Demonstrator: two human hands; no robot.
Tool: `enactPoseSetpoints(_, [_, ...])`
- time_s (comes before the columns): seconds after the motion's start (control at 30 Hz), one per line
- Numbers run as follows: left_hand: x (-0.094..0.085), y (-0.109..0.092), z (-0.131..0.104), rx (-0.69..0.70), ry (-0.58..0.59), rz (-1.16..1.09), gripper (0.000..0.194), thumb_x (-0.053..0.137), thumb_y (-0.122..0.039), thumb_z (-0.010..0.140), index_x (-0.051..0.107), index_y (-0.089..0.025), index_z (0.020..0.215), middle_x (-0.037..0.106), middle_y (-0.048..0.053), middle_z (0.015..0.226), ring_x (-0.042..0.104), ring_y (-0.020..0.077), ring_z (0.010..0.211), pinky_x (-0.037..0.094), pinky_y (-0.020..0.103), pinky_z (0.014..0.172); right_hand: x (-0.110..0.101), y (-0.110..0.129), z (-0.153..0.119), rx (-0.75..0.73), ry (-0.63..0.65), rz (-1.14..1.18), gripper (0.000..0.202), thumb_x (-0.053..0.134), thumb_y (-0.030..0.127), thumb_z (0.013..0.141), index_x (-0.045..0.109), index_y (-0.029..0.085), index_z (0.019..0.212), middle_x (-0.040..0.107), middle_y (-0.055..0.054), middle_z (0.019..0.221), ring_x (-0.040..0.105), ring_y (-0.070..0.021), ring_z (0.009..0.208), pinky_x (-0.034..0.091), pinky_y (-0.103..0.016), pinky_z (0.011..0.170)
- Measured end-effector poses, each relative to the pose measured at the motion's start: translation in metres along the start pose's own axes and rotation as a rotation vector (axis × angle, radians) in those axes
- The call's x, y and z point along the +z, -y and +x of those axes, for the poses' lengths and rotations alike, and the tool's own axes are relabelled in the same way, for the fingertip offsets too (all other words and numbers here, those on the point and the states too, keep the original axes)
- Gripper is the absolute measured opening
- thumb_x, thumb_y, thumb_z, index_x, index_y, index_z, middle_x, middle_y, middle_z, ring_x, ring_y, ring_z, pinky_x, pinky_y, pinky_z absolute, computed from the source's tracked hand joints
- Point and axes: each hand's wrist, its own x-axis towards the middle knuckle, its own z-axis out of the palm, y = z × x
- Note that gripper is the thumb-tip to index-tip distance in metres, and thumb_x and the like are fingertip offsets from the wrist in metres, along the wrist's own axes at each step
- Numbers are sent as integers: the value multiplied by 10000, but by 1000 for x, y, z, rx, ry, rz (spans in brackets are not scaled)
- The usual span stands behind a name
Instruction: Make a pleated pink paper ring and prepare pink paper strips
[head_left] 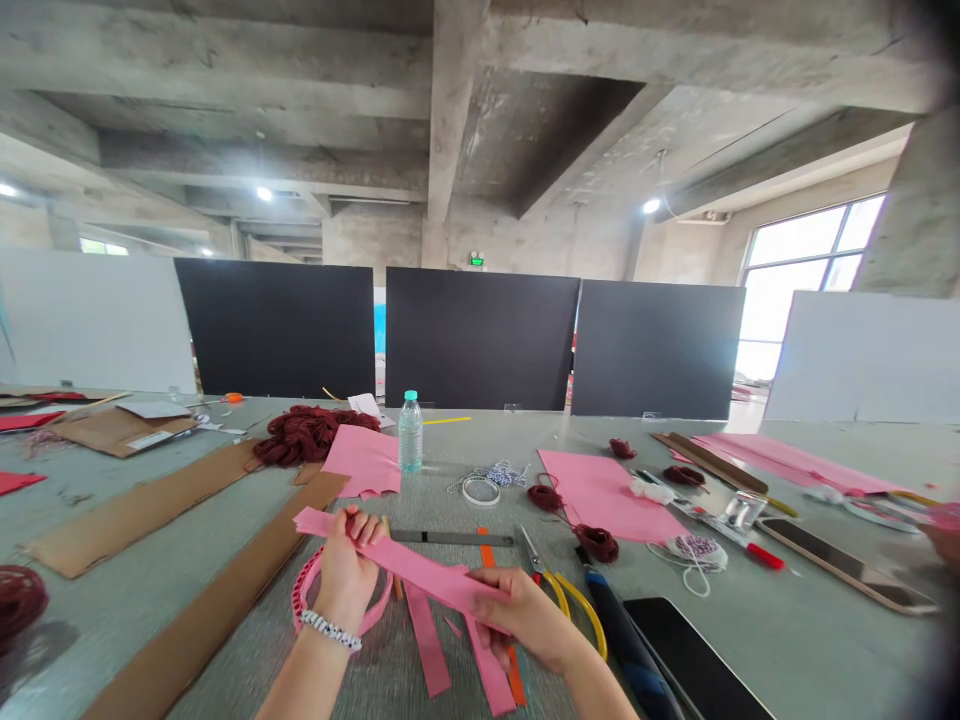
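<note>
A long pink strip [424, 572], paper or felt by its look, is stretched between my hands above the table. My left hand [358, 550] has its fingers curled round the strip near its left end. At the other end my right hand [510, 615] pinches it between thumb and fingers. More pink strips [427, 645] hang or lie below; whether they join the held one I cannot tell. Behind my left wrist lies a pink ring-shaped band [304, 590], partly hidden. Scissors [559, 592] with yellow handles lie just right of my right hand, beside an orange strip [517, 680].
Brown cardboard strips [225, 600] and dark red yarn [307, 436] lie on the left. A water bottle [410, 435] stands upright mid-table. Pink sheets [607, 495], small yarn bundles, a black phone [690, 660] and another phone [847, 562] lie right. Black panels [480, 340] line the far edge.
</note>
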Motion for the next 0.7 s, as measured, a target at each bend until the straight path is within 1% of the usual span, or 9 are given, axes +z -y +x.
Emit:
enactPoseSetpoints(0.07, [2,-2,-1,-2,2,20,189,462,-161,753,442,-163,565,283,-98,371,271,35,306,228,174,354,-3,0,0,21,1,-12,304,604,413,656,500,128,653,544,35,444,449,-45,283,303,-124,277])
enactPoseSetpoints(0.1, [3,-4,-1,1,1,32,175,470,-164,746,450,-162,572,293,-97,375,276,37,311,237,174,357,-5,0,0,36,-4,8,292,599,396,662,478,135,613,540,39,437,438,-40,272,296,-123,267])
enactPoseSetpoints(0.17, [5,-10,-1,24,-7,58,129,488,-164,731,469,-162,603,322,-94,393,299,39,328,267,173,372,-9,1,-1,64,-21,79,246,598,342,664,471,139,606,536,46,431,415,-34,249,266,-123,245])
enactPoseSetpoints(0.3, [8,-25,2,117,-47,119,58,528,-135,699,483,-170,684,386,-90,445,366,47,379,328,175,417,-16,4,-4,90,-17,264,147,588,258,674,516,130,685,514,64,404,333,-10,220,219,-125,236])
enactPoseSetpoints(0.4, [9,-32,2,220,-97,167,164,525,-99,690,456,-217,780,467,-84,503,409,58,398,369,200,450,-18,4,-5,106,-8,364,118,590,228,672,524,137,708,478,82,369,254,4,216,179,-124,235])
enactPoseSetpoints(0.5, [9,-34,0,351,-155,206,392,508,-65,692,364,-346,925,543,-97,604,431,72,392,388,234,455,-18,3,-4,134,2,395,93,584,205,668,514,144,667,474,80,363,211,8,219,142,-128,232])
enactPoseSetpoints(0.57, [9,-34,-2,418,-170,216,468,509,-74,698,317,-409,961,550,-111,634,436,76,393,377,227,439,-17,2,-3,154,6,392,91,581,201,664,512,144,648,477,76,362,202,8,219,136,-131,232])
enactPoseSetpoints(0.63, [8,-34,-2,443,-160,214,397,514,-108,707,355,-389,939,522,-113,596,424,74,384,350,203,409,-14,3,-3,168,-4,391,90,579,204,659,533,143,707,485,74,362,213,3,219,145,-134,235])
enactPoseSetpoints(0.7, [7,-35,-1,431,-147,198,249,514,-133,707,423,-314,852,472,-108,529,391,64,357,310,180,371,-12,4,-3,169,-17,394,213,576,205,657,538,148,859,495,79,364,230,-4,219,152,-133,239])
